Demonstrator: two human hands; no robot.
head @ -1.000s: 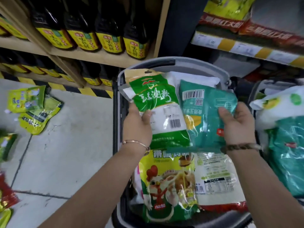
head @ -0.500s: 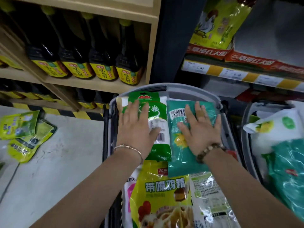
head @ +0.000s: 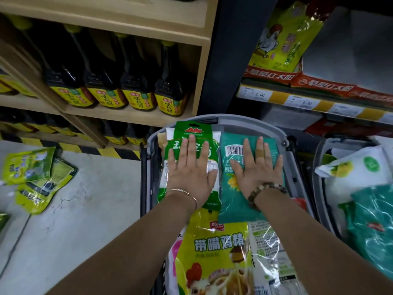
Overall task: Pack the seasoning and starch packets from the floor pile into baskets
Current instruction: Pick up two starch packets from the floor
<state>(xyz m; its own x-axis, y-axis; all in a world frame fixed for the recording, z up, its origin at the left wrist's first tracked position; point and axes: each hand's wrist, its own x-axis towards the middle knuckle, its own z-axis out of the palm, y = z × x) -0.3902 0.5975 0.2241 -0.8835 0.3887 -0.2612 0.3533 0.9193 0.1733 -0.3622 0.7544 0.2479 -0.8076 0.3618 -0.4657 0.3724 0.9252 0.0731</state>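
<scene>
Atop basket [head: 244, 120]: left hand [head: 190, 175] flat on green packet [head: 191, 129], right hand [head: 258, 173] flat on teal packet [head: 234, 202].

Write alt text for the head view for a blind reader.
The left hand presses a green-and-white packet and the right hand a teal packet, flat-palmed, into a grey basket of packets. More yellow-green packets lie on the floor at left.

Green-white packet [head: 192, 133], teal packet [head: 234, 201], yellow chicken-print packet [head: 217, 252], grey basket [head: 251, 122].

Single head-worn wide view, looking forward and down, close over basket [head: 244, 120], shelves [head: 131, 117] ahead
</scene>
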